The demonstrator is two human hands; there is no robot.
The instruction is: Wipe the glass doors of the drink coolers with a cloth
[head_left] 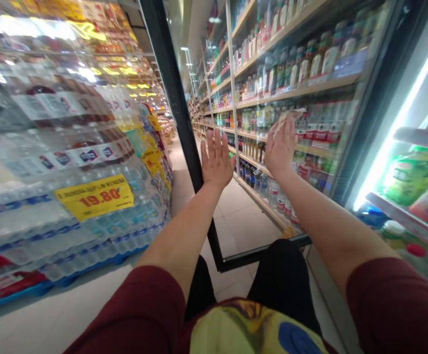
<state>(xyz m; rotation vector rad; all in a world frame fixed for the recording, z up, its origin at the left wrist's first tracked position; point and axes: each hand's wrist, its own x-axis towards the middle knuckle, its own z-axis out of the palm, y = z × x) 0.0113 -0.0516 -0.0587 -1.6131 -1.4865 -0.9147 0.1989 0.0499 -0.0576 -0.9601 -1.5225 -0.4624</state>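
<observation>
Against the glass door, the left hand is flat, fingers apart; the right hand covers a cloth there, but whether it grips, one cannot tell. Strong pushing may swing the glass door and make the cloth slip.

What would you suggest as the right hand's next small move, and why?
I'd suggest sliding the cloth a little across the glass: the right hand appears to have it up against the surface, while the left hand, spread open near the black frame, seems braced.
</observation>
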